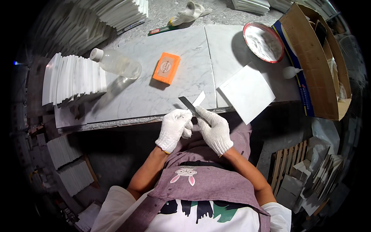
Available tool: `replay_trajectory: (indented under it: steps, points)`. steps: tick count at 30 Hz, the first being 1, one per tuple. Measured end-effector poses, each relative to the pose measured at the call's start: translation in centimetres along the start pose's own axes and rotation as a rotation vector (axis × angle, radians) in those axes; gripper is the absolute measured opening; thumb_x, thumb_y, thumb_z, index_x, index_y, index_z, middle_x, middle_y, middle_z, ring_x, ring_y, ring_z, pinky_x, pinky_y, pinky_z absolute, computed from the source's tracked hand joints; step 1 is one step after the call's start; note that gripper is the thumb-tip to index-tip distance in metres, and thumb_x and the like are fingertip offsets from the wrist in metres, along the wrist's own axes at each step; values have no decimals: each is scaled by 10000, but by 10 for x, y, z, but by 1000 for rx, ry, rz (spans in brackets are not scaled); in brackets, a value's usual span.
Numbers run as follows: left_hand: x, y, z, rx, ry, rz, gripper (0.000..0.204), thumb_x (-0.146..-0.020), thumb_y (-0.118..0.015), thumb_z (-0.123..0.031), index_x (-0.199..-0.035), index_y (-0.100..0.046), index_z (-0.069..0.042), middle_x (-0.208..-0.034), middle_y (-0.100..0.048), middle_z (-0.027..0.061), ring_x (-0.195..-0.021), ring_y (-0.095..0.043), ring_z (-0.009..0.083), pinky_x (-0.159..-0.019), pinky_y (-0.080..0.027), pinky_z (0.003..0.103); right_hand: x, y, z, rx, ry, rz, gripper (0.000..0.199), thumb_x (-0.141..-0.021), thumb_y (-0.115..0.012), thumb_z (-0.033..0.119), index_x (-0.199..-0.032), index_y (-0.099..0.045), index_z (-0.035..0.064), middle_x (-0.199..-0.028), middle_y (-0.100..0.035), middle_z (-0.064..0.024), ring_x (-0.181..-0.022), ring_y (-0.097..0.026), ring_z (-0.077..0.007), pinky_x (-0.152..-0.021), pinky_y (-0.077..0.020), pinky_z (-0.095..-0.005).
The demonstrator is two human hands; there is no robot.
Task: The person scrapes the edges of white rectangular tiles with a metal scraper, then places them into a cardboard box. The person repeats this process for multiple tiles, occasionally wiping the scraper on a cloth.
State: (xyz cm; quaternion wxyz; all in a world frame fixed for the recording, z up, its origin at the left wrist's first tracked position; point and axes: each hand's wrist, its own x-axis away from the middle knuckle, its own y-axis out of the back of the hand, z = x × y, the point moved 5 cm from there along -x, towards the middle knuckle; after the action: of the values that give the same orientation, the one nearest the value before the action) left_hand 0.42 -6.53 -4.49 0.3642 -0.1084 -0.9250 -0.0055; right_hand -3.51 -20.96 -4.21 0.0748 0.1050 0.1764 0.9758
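Together, a thin dark flat blade (188, 103) and a small white strip (199, 98) are held at the marble table (139, 96) edge by the gloved left hand (174, 129) and right hand (213, 129), both grips closed around them.

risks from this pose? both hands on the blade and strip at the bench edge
1. The dark blade sits between both gloved hands; a slip could cut through the knit gloves.
2. The white tile overhangs the marble bench edge beside the right hand; an elbow bump could tip it off.
3. The plastic bottle lies on its side and may roll.
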Motion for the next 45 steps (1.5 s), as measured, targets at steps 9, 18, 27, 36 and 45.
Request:
replay_trajectory:
  steps: [9, 18, 27, 36, 45]
  points:
    - [4, -1, -12, -334, -248, -73, 163, -904, -596, -155, -983, -623, -14, -665, -591, 54, -498, -549, 132, -469, -434, 262, 1, 1, 7, -144, -73, 62, 280, -874, -570, 24, -1143, -626, -30, -1082, -664, -140, -974, -636, -164, -796, -527, -279]
    - [25, -10, -34, -1338, -1092, -412, 268, -742, -704, -145, -1008, -670, -150, -814, -626, 38, -760, -598, 252, -696, -448, 386, -5, 10, -2, -268, -265, 68, 300, -897, -544, 66, -1184, -614, 17, -1053, -682, -114, -905, -644, -133, -728, -556, -268]
    - [22, -9, -29, -1285, -1224, -420, 274, -721, -680, -163, -993, -648, -152, -785, -566, -5, -749, -573, 198, -671, -441, 356, 4, 3, 1, -264, -121, 50, 294, -865, -571, 43, -1151, -635, 18, -1067, -681, -133, -979, -660, -202, -866, -507, -289]
    - [19, -2, -32, -1210, -1144, -391, 246, -704, -735, -93, -945, -686, -110, -828, -650, 50, -767, -615, 252, -700, -466, 363, 10, -7, -11, -439, -226, 75, 291, -874, -569, 51, -1147, -618, -35, -1100, -671, -137, -1044, -626, -176, -908, -471, -280]
    - [36, 13, -59, -792, -1150, -462, 185, -755, -741, -53, -922, -662, -38, -789, -607, 74, -686, -581, 201, -621, -464, 294, 7, 28, -4, -686, -359, -38, 507, -920, -524, 90, -1403, -382, 32, -761, -583, -33, -607, -518, -65, -527, -444, -198]
